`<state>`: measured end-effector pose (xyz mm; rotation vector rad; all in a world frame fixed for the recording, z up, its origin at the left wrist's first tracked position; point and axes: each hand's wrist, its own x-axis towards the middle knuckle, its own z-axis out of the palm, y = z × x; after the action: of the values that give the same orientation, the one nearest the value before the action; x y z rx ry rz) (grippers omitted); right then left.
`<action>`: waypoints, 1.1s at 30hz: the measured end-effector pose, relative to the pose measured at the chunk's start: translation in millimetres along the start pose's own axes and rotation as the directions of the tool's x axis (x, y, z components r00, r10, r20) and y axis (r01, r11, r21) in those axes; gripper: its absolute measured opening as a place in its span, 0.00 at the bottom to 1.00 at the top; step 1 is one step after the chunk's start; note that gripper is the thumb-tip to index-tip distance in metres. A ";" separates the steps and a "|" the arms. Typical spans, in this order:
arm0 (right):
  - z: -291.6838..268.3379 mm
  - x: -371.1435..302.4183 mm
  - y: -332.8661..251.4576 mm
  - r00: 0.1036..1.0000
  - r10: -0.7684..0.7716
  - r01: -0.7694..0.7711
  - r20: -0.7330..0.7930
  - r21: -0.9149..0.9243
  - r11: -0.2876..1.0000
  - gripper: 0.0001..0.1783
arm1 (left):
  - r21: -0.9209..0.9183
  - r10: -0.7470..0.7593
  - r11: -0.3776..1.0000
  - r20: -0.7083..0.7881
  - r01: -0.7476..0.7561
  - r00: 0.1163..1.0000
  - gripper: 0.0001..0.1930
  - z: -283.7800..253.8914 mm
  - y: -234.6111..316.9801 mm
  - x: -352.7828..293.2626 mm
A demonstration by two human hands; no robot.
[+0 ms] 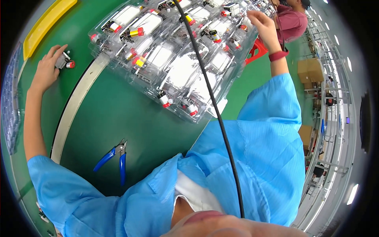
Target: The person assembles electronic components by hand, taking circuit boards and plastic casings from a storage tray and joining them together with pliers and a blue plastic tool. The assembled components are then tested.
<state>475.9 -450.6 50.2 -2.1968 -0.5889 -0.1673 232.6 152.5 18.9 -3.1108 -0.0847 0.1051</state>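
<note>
At the far left, my left hand (48, 68) has its thumb and fingers round a small white-and-black motor assembly (63, 61) with a red-ended cylinder, on the green surface. My right hand (263, 27), wearing a dark red wristband, is by the right far edge of the stacked clear plastic trays (156, 85). Its fingers are stretched out and bent a little, with nothing visible in them. Whether they touch the tray cannot be told. Several similar assemblies with white boxes and red or yellow cylinders (137, 32) fill the trays.
Blue-handled side cutters (120, 156) lie spread on the green mat near me. A pale strip (75, 106) crosses the surface. A yellow bin (45, 25) and bubble wrap (10, 98) are at the left. A black cable (209, 87) hangs across the view. Another person (293, 23) is far right.
</note>
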 end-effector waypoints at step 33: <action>32.7 7.0 -153.2 0.891 -0.351 0.443 0.287 -0.387 0.809 0.21 | -0.947 -0.258 -0.284 -0.072 -0.147 0.964 0.27 39.3 119.0 -189.9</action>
<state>407.9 -340.2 138.6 -2.5169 -1.2375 -0.3301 47.1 24.3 -11.2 -4.7887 -0.7079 -1.0330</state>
